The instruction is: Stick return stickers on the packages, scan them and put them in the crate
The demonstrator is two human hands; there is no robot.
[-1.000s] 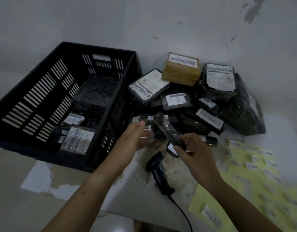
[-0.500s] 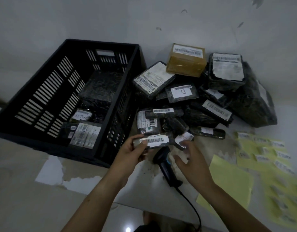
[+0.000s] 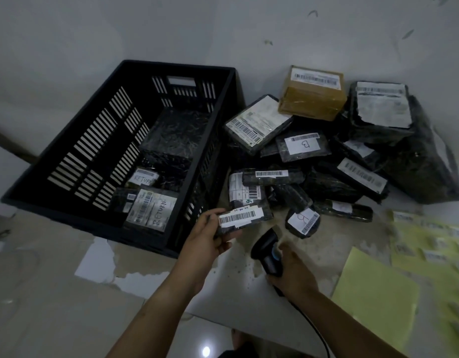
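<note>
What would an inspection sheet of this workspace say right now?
Surface: pale table, coating worn and patchy near the front.
Job's things: black crate holding RETURN-marked packages; pile of packages to its right; yellow sticker sheets at far right; scanner; held package, barcode label up.
Clutter: nothing seen.
Hands: left hand has its fingers round the held package; right hand grips the scanner's handle, scanner head near the package.
Cables: scanner cable runs off the table's near edge.
Surroundings: marked grey wall behind; floor below.
</note>
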